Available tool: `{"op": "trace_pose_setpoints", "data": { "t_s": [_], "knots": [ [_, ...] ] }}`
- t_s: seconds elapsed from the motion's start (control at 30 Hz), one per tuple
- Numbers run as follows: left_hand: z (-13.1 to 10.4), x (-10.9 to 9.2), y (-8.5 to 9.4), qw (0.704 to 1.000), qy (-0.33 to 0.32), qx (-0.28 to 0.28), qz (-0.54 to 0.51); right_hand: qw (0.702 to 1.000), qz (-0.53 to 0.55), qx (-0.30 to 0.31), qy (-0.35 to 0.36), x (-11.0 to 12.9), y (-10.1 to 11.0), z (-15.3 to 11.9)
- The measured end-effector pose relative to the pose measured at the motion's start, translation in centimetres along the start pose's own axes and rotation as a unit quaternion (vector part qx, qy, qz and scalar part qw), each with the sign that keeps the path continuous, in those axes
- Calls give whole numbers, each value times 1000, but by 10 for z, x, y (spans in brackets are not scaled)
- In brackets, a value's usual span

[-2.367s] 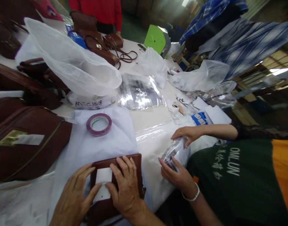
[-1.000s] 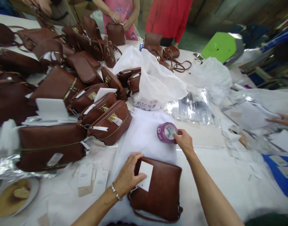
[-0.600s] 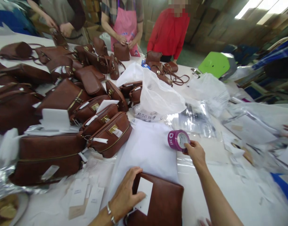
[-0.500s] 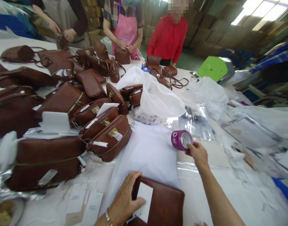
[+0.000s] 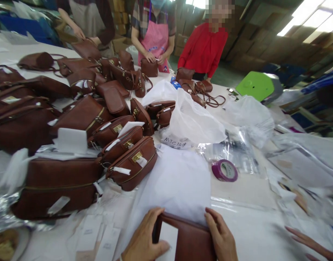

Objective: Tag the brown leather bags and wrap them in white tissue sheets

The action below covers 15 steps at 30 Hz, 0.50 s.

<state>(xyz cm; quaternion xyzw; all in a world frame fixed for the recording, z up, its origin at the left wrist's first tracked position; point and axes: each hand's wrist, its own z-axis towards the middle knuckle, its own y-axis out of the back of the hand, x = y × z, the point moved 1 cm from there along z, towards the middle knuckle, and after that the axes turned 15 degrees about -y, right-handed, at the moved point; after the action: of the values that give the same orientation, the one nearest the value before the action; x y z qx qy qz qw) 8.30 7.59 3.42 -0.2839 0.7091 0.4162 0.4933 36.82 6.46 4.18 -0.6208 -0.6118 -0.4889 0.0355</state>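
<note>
Loosely curled, left fingers (image 5: 152, 219) hold the brown bag (image 5: 195, 239) and white card (image 5: 170, 232), right fingers (image 5: 213, 225) the bag's right edge.

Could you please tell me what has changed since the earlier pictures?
The purple tape roll moved right, off the white pile onto the table; the right hand released it and returned to the brown bag. The left hand stays at the bag's left edge.

Wearer's 2 hands (image 5: 146, 237) (image 5: 222, 235), 1 bag (image 5: 195, 239) between, 1 tape roll (image 5: 216, 172), 3 people (image 5: 87, 21) (image 5: 155, 40) (image 5: 203, 50) opposite
</note>
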Motion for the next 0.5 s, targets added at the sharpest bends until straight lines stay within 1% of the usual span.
{"op": "trace_pose_setpoints", "data": {
  "t_s": [0.1, 0.17, 0.27, 0.33, 0.4, 0.43, 0.47, 0.5],
  "knots": [
    [-3, -6, 0, 1000, -5, -6, -10, 999, -1, 31, -10, -21, 3, -21],
    [-10, -10, 2, 1000, -7, -15, -20, 1000, 11, 27, -11, -27, 1, -29],
    [-27, -11, 8, 999, 1, -37, -27, 1000, 9, 15, 4, -30, -12, -40],
    [-38, -8, 12, 998, 12, -51, -19, 999, -7, 31, 26, -27, -28, -49],
    [-45, -4, 14, 998, 23, -65, -6, 998, -26, 37, 53, -19, -41, -57],
    [-46, -1, 14, 997, 25, -70, -1, 997, -31, 27, 67, -13, -43, -60],
    [-46, 1, 14, 997, 24, -72, 2, 996, -32, 17, 85, -6, -41, -60],
    [-46, 3, 13, 997, 23, -73, 5, 993, -25, 18, 110, 0, -33, -59]
  ]
}}
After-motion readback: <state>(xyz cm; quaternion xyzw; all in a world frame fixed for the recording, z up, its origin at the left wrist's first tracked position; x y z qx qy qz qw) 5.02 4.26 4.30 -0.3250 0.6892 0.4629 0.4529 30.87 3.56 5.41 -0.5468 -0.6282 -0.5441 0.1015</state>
